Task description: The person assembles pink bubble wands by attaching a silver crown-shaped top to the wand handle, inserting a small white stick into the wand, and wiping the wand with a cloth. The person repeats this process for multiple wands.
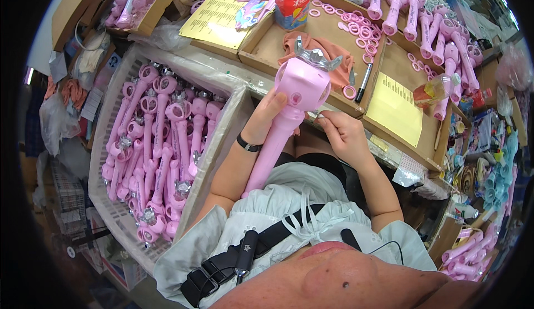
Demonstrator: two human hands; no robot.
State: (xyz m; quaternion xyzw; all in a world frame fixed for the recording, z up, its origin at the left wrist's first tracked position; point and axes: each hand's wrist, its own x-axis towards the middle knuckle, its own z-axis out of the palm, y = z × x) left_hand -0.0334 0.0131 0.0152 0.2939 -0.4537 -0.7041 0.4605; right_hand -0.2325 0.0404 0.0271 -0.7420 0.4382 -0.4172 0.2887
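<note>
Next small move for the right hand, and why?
Probably ease the right hand in toward the pink wand, just below its head: the left hand already grips it there, silver crown uppermost, and the right fingertips look pinched close beside it. Anything between them is too small to identify.

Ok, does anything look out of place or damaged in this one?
Nothing looks spilled or damaged. Slightly odd: a crumpled orange cloth lies in the cardboard tray beside loose pink rings, with a red bottle close by. Both look unlike the pink wand in the left hand, so they may not belong there.
</note>
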